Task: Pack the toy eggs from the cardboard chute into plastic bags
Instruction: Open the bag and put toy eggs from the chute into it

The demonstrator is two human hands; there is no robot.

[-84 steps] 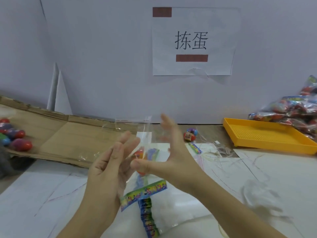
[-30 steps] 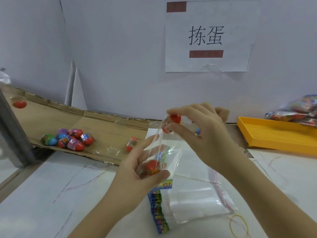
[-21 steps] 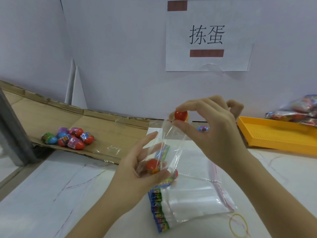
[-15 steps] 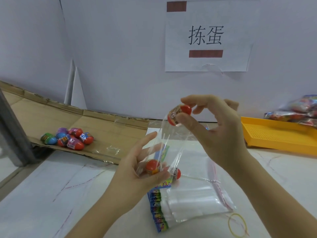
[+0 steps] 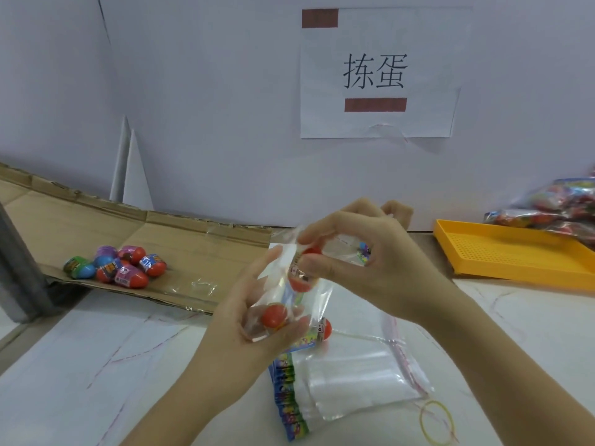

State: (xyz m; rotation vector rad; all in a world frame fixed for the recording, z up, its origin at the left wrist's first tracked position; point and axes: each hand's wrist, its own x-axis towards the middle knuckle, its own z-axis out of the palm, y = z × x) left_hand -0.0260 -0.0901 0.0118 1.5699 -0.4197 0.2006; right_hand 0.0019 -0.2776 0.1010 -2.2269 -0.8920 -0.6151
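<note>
Now: two bare hands meet in the middle of the frame, above a white table (image 5: 96, 365).
Left hand (image 5: 254, 320): it grips the low part of a see-through plastic bag (image 5: 317, 302), thumb in front and fingers behind.
Right hand (image 5: 363, 252): thumb and first finger pinch a red toy egg (image 5: 302, 283) at the open top of the bag.
Inside the bag: one red egg (image 5: 273, 315) sits by the left thumb, and another egg (image 5: 325, 328) is at the bottom right corner.
Cardboard chute (image 5: 193, 246): it lies at the left of the frame, with a little heap of eggs (image 5: 119, 268) on it (red, blue, green and purple ones, all touching).
Pile of empty bags (image 5: 354, 384): flat on the table, just below the hands.
Rubber band (image 5: 436, 421): yellow, at the lower right, beside that pile.
Yellow tray (image 5: 515, 255): at the right edge, with filled bags (image 5: 560, 210) behind it.
Paper sign (image 5: 376, 72): taped on the wall at the top.
</note>
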